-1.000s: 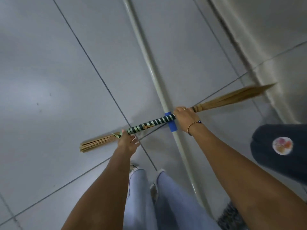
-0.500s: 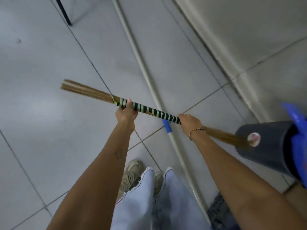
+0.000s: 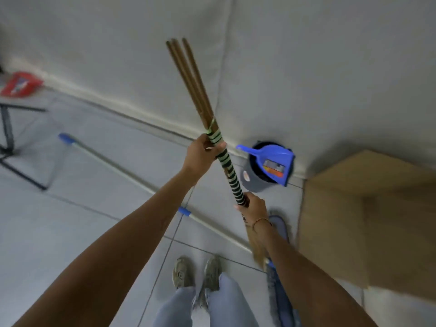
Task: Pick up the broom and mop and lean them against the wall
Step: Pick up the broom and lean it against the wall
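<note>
I hold the broom (image 3: 230, 172) nearly upright in front of the white wall (image 3: 306, 67). Its handle is wrapped in black and green stripes, thin brown sticks fan out at the top, and its bristles hang down behind my right forearm. My left hand (image 3: 203, 153) grips the upper end of the wrapping. My right hand (image 3: 253, 207) grips the lower end. The mop lies on the floor: a long white pole (image 3: 122, 172) with blue caps runs from the left toward its blue head (image 3: 279, 226) by my right arm.
A grey bucket (image 3: 256, 182) holding a blue dustpan (image 3: 271, 162) stands against the wall. A cardboard box (image 3: 368, 218) sits to the right. A red dustpan (image 3: 20, 84) and a black metal frame (image 3: 9, 142) are at the left. My shoes (image 3: 195, 271) are below.
The broom has swung from lying level above the floor to nearly upright, stick end up. My view has lifted from the floor tiles to the wall, bucket and box.
</note>
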